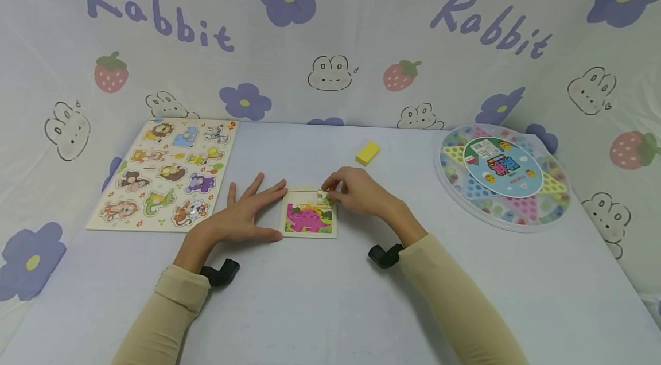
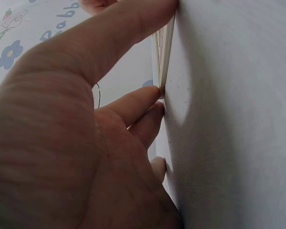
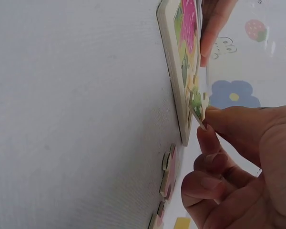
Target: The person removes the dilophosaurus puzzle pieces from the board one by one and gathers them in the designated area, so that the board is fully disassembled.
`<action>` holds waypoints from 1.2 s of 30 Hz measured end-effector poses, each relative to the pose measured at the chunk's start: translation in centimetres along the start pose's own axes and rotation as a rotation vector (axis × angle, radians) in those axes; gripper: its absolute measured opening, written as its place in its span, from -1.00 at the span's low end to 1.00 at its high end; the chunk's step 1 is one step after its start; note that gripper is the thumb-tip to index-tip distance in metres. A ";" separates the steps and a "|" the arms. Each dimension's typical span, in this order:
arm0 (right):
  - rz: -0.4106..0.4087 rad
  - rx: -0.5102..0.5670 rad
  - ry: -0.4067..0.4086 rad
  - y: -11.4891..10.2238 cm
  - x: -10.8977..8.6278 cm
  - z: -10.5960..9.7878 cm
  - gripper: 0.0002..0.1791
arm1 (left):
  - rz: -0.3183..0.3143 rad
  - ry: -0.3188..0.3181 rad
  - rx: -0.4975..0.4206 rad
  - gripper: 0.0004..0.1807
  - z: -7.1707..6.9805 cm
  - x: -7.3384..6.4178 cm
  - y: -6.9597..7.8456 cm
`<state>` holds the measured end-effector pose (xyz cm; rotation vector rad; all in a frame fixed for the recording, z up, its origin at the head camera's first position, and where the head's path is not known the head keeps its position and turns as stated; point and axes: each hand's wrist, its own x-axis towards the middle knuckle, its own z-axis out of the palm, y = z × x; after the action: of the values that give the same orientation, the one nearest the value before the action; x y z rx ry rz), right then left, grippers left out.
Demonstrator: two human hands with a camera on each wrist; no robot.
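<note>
A small square jigsaw board (image 1: pixel 308 237) with a pink dinosaur picture lies flat in the middle of the table. My right hand (image 1: pixel 356 190) pinches a green and cream jigsaw piece (image 3: pixel 197 102) between thumb and index finger, tilted over the board's upper right corner. The other fingers of that hand are curled in. My left hand (image 1: pixel 240 216) rests spread at the board's left side, index fingertip by the upper corner and thumb by the lower one. Two loose jigsaw pieces, one pinkish (image 3: pixel 169 172), lie beside the board in the right wrist view, hidden by the hand from above.
A yellow block (image 1: pixel 368 153) lies beyond my right hand. At the left is a large animal puzzle board (image 1: pixel 175 173). A round Chinese checkers set (image 1: pixel 503 175) sits at the right. Printed cloth (image 1: pixel 330 32) hangs behind the table.
</note>
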<state>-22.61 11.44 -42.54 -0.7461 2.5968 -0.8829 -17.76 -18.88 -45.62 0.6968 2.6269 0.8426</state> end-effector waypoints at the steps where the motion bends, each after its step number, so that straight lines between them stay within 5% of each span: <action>1: -0.002 0.000 0.007 0.0 0.0 0.0 -0.73 | 0.001 0.001 0.001 0.08 0.0 0.0 0.0; 36: 0.074 0.111 0.054 0.6 -0.2 -0.5 -0.80 | 0.005 0.003 -0.015 0.08 0.1 0.0 0.1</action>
<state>-22.86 12.21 -42.53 -0.6010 2.5791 -1.0281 -17.72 -18.81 -45.63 0.6994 2.6201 0.8640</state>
